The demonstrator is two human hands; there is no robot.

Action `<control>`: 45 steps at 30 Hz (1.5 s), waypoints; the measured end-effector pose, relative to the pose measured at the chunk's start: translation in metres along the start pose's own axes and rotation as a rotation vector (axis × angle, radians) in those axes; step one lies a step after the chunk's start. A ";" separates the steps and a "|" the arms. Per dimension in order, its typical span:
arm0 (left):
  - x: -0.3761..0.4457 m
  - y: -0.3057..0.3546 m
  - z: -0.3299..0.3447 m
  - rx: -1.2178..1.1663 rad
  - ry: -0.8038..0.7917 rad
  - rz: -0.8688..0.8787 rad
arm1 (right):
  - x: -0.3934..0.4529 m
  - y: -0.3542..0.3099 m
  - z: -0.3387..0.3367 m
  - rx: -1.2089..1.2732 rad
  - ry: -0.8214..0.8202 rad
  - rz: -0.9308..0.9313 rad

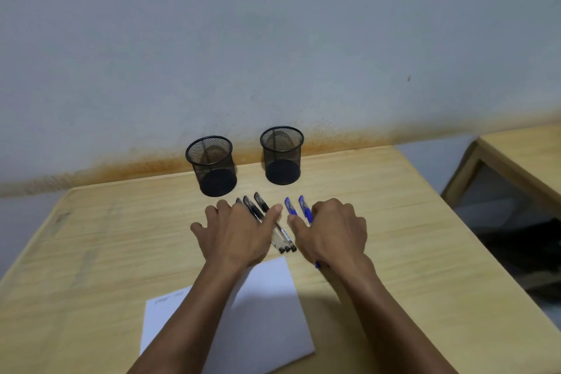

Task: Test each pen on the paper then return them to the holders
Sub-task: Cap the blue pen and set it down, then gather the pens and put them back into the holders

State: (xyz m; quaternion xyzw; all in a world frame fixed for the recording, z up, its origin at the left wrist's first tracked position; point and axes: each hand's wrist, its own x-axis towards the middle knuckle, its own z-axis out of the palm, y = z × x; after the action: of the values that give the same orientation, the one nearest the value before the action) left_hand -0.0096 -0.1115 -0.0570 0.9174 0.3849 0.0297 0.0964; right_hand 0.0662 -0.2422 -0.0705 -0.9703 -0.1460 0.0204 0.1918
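Observation:
Two black mesh holders stand at the back of the desk, the left holder (212,165) and the right holder (282,155); both look empty. In front of them lie three black-capped pens (283,241) side by side and two blue pens (291,206). My left hand (239,232) lies flat with fingers spread over the black pens, thumb resting across them. My right hand (332,229) covers the lower parts of the blue pens, fingers curled down on them. A white paper (267,313) lies nearer me, under my forearms, with faint marks at its left corner.
The wooden desk (409,237) butts against a grey wall with an orange stain along its base. A second wooden table (522,146) stands to the right across a gap, with dark floor space below it.

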 end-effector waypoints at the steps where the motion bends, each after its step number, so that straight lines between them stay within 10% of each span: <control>1: 0.003 0.005 0.001 0.021 -0.012 -0.006 | 0.002 -0.001 0.002 -0.014 0.001 -0.006; 21: 0.042 0.023 0.006 -0.119 -0.200 -0.017 | 0.030 -0.008 -0.032 -0.014 -0.296 -0.080; 38: 0.008 0.017 0.025 0.059 0.032 0.198 | -0.011 -0.009 -0.002 -0.089 -0.086 -0.207; 45: 0.006 0.013 0.018 -0.033 0.043 0.215 | -0.014 -0.029 -0.005 0.124 -0.071 0.010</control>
State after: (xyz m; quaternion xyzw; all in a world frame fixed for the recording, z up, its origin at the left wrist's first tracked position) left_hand 0.0061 -0.1189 -0.0721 0.9509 0.2856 0.0658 0.0997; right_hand 0.0455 -0.2230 -0.0548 -0.9560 -0.1466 0.0646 0.2459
